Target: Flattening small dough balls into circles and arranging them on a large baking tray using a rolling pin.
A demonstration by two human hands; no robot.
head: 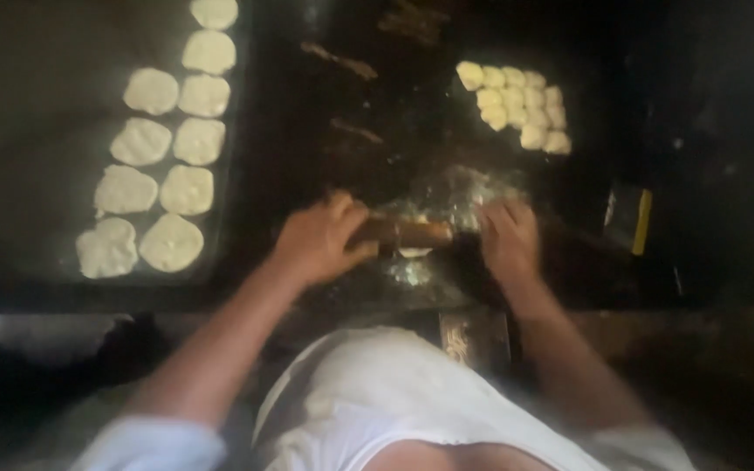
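Your left hand (318,240) and right hand (508,235) both grip the brown wooden rolling pin (407,233), pressing a pale dough piece (414,252) on the dark floured tabletop (412,139); flattened white dough rounds (154,174) lie left.

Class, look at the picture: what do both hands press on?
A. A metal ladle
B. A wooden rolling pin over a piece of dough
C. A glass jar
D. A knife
B: the left hand and right hand grip the ends of a wooden rolling pin lying over a pale piece of dough.
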